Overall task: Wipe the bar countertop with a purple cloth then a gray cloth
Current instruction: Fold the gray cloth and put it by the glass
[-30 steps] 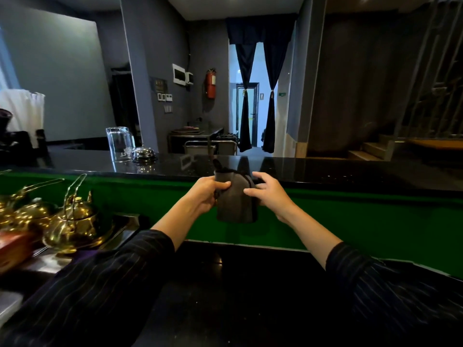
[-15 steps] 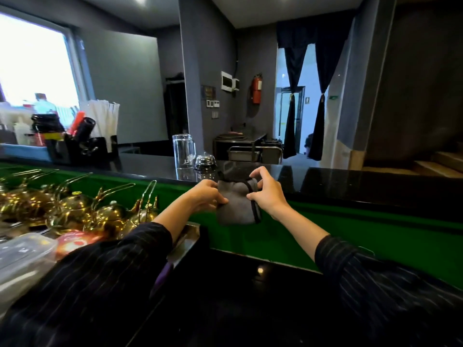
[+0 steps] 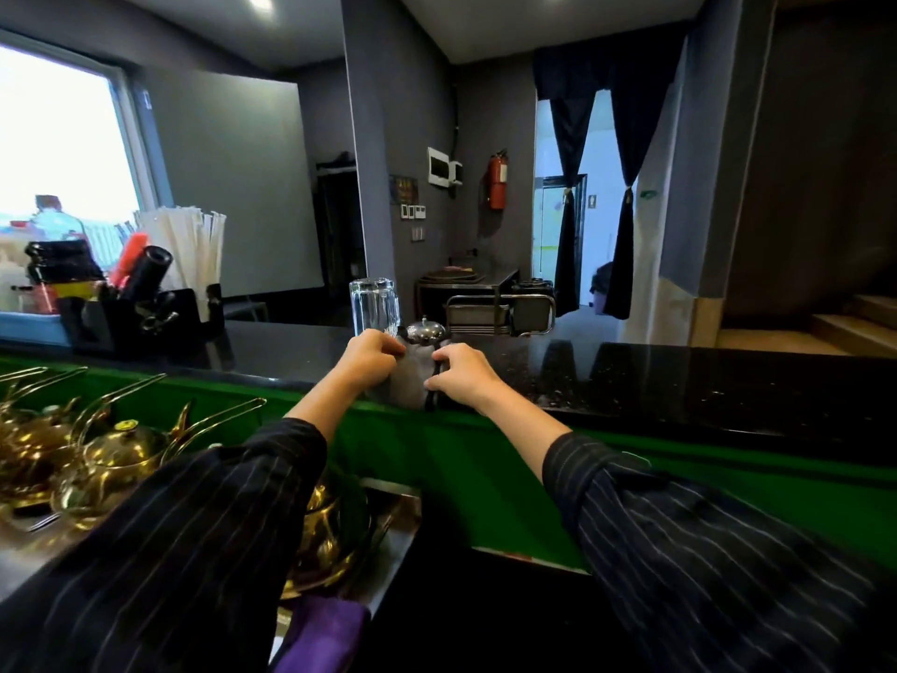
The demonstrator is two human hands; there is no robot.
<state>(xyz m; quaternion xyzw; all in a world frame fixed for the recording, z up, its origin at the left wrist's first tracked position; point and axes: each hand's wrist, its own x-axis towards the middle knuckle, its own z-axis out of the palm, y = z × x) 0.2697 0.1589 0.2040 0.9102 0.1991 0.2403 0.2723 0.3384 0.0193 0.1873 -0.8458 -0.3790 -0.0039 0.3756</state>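
We pinch the gray cloth (image 3: 407, 381) with both hands, left hand (image 3: 373, 354) and right hand (image 3: 458, 376), one on each side. It sits at the near edge of the counter (image 3: 679, 381), which stretches long to our right. The purple cloth (image 3: 323, 638) lies low by us.

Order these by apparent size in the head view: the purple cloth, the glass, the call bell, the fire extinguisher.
1. the purple cloth, nearest the camera and partly cut off.
2. the glass.
3. the fire extinguisher and the call bell look alike; the extinguisher hangs far back, so unranked.
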